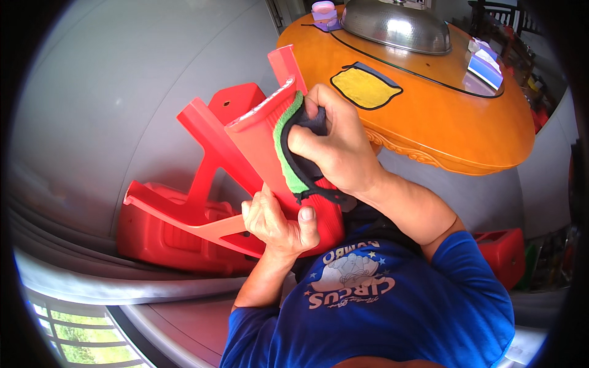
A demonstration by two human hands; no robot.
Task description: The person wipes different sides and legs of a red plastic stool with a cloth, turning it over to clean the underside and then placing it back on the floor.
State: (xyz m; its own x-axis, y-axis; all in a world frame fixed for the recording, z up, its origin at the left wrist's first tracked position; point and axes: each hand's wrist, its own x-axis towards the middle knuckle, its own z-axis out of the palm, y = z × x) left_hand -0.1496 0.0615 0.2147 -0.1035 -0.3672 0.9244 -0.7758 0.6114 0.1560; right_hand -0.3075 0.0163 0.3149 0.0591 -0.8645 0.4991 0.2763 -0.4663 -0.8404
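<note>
A red plastic chair [257, 142] is tilted in front of me, its legs pointing to the upper left. My left hand [280, 225] grips it low down, with the thumb apart and the fingers partly behind the plastic. My right hand [340, 142] clutches a green and dark grey cloth with black edging [287, 156] and presses it against the ribbed red surface. The green side of the cloth faces the plastic. Part of the cloth is hidden under my right fingers.
Beyond my right hand stands an orange wooden table [437, 115] with a yellow cloth [366, 87], a metal dome cover [398, 27] and a tissue box [485, 69]. Another red plastic piece [161, 234] lies at the left, one more [501, 257] at the right. A window [87, 336] is at lower left.
</note>
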